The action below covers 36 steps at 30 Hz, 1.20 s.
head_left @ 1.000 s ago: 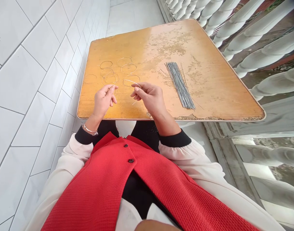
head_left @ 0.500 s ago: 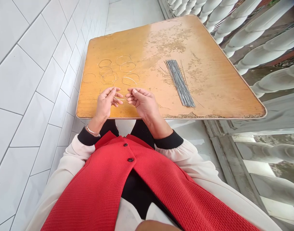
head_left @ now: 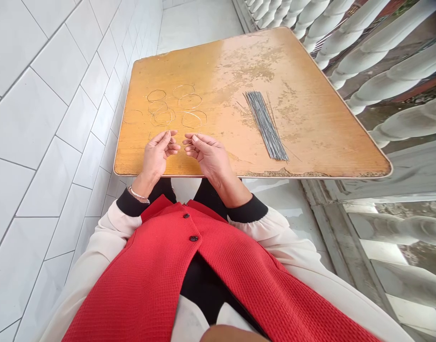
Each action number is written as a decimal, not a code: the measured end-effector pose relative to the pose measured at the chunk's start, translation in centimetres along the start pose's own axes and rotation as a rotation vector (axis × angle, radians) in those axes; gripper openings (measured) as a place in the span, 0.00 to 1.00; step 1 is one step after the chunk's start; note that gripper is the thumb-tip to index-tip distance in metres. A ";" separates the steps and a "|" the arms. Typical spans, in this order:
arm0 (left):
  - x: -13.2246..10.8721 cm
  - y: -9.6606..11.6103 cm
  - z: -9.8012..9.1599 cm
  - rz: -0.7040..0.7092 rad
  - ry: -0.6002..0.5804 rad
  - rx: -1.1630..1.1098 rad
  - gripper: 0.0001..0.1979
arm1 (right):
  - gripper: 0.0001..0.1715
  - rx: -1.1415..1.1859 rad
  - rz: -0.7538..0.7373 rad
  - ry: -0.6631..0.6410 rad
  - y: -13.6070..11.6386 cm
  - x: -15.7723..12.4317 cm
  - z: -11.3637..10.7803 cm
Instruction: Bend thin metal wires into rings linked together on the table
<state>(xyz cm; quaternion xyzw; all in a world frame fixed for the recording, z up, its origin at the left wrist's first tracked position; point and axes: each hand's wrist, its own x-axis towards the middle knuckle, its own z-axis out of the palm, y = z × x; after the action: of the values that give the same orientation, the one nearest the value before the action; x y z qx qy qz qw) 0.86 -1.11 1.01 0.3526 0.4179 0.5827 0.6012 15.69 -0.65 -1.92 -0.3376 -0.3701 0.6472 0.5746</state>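
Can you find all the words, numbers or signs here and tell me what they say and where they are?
There are none to read. The table, the wire rings, the wire bundle, the red vest, its button and the bangle show no letters, numbers, labels or signs that I can see.

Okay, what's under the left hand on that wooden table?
The edge of a thin wire ring shows beside the left hand on the wooden tabletop. The hand covers the rest, so what lies beneath the palm cannot be seen.
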 end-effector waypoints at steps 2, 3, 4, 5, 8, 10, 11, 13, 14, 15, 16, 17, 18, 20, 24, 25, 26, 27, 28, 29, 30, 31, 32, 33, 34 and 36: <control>0.0 -0.1 0.0 -0.007 -0.019 -0.014 0.07 | 0.19 -0.004 0.007 0.001 0.0 0.0 0.1; 0.0 -0.2 0.0 -0.012 -0.026 -0.018 0.07 | 0.20 -0.003 0.012 0.002 0.0 0.1 0.1; -0.1 -0.3 0.0 -0.020 -0.030 -0.021 0.06 | 0.21 -0.002 0.015 0.006 0.1 0.1 0.1; -0.2 -0.4 0.0 -0.028 -0.032 -0.023 0.06 | 0.21 -0.005 0.016 0.010 0.1 0.1 0.2; -0.5 -0.8 0.2 -0.050 -0.032 -0.032 0.04 | 0.20 -0.032 -0.001 0.027 0.4 0.2 0.2; -0.7 -1.0 0.2 -0.063 -0.040 -0.041 0.03 | 0.19 -0.058 -0.018 0.040 0.6 0.2 0.1; -0.7 -1.1 0.2 -0.069 -0.039 -0.046 0.03 | 0.19 -0.068 -0.027 0.047 0.7 0.2 0.1; -0.7 -1.2 0.2 -0.079 -0.017 -0.060 0.03 | 0.19 -0.083 -0.032 0.052 0.8 0.2 0.0; -0.7 -1.2 0.2 -0.081 0.000 -0.069 0.03 | 0.18 -0.087 -0.028 0.051 0.8 0.1 0.0; -0.6 -1.2 0.2 -0.083 0.014 -0.079 0.04 | 0.18 -0.091 -0.022 0.048 0.8 0.1 0.0; -0.6 -1.2 0.2 -0.082 0.023 -0.085 0.06 | 0.18 -0.096 -0.016 0.043 0.8 0.1 0.0; -0.5 -1.1 0.2 -0.082 0.028 -0.085 0.06 | 0.19 -0.106 -0.014 0.040 0.8 0.0 0.0; -0.4 -1.0 0.2 -0.080 0.030 -0.079 0.06 | 0.19 -0.122 -0.019 0.041 0.9 0.0 0.0; -0.3 -1.0 0.0 -0.079 0.020 -0.037 0.06 | 0.18 -0.177 -0.044 0.051 1.0 0.1 -0.2; 0.2 -0.7 -0.9 -0.053 -0.040 0.250 0.06 | 0.13 -0.338 -0.122 0.112 1.2 0.5 -0.6; 0.5 -0.5 -1.2 -0.006 -0.041 0.367 0.08 | 0.11 -0.375 -0.135 0.127 1.2 0.6 -0.7; 0.8 -0.4 -1.4 0.077 -0.028 0.493 0.10 | 0.10 -0.411 -0.142 0.137 1.2 0.6 -0.8; 1.1 -0.2 -1.6 0.188 -0.011 0.624 0.13 | 0.10 -0.450 -0.143 0.141 1.3 0.6 -0.8; 1.3 0.0 -1.8 0.315 0.000 0.754 0.15 | 0.10 -0.495 -0.141 0.139 1.3 0.5 -0.8; 1.6 0.2 -1.8 0.438 -0.006 0.881 0.16 | 0.11 -0.548 -0.142 0.137 1.3 0.4 -0.8; 1.9 0.4 -1.8 0.542 -0.031 1.002 0.16 | 0.13 -0.604 -0.149 0.137 1.4 0.3 -0.7; 2.1 0.6 -1.8 0.620 -0.071 1.111 0.16 | 0.14 -0.657 -0.158 0.137 1.4 0.2 -0.6; 2.3 0.7 -1.7 0.669 -0.121 1.203 0.16 | 0.15 -0.701 -0.167 0.138 1.4 0.1 -0.5; 2.5 0.8 -1.7 0.693 -0.169 1.272 0.16 | 0.16 -0.734 -0.174 0.135 1.4 0.0 -0.5; 2.6 0.9 -1.6 0.702 -0.207 1.317 0.16 | 0.16 -0.758 -0.181 0.129 1.4 -0.1 -0.4; 2.7 1.0 -1.6 0.684 -0.241 1.342 0.16 | 0.18 -0.795 -0.197 0.115 1.4 -0.3 -0.4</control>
<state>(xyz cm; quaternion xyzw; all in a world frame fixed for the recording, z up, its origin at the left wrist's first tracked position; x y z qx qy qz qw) -1.09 1.53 1.07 0.8134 0.4816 0.3150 0.0853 15.40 -1.00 -3.36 -0.5316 -0.5891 0.3758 0.4786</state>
